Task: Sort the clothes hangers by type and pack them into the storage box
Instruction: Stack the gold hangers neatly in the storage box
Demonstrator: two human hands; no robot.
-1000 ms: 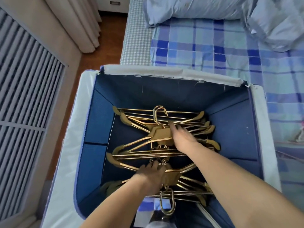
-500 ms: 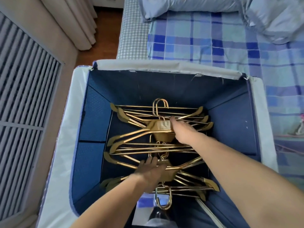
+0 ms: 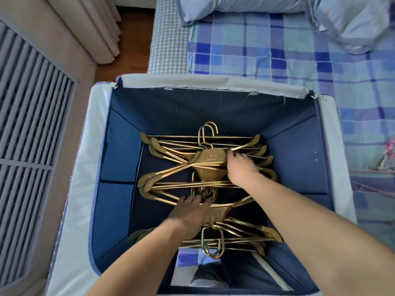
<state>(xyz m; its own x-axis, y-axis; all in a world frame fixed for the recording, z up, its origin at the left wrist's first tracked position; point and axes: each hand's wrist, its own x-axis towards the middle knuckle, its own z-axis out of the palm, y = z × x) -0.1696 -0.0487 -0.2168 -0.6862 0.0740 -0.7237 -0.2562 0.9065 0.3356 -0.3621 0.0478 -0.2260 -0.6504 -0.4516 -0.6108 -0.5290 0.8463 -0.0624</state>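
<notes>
Two stacks of gold metal hangers lie flat in the blue fabric storage box [image 3: 213, 81]. The far stack [image 3: 211, 159] has its hooks toward the far wall. The near stack [image 3: 241, 233] has hooks toward me. My right hand [image 3: 241, 169] reaches in from the right and closes on the far stack just right of its neck plate. My left hand [image 3: 188, 214] lies flat with fingers apart on the near stack, fingertips touching the cluster of hooks in the middle. My forearms hide parts of both stacks.
The box stands on a bed with a blue plaid sheet [image 3: 267, 45] and grey pillows [image 3: 346, 20] beyond it. A slatted panel [image 3: 25, 116], curtains [image 3: 100, 28] and a strip of wooden floor lie to the left. The box's blue walls rise around the hangers.
My right hand has slid slightly right along the far stack, uncovering its neck plate. My left hand has crept forward toward the middle hooks. The view has tilted a little.
</notes>
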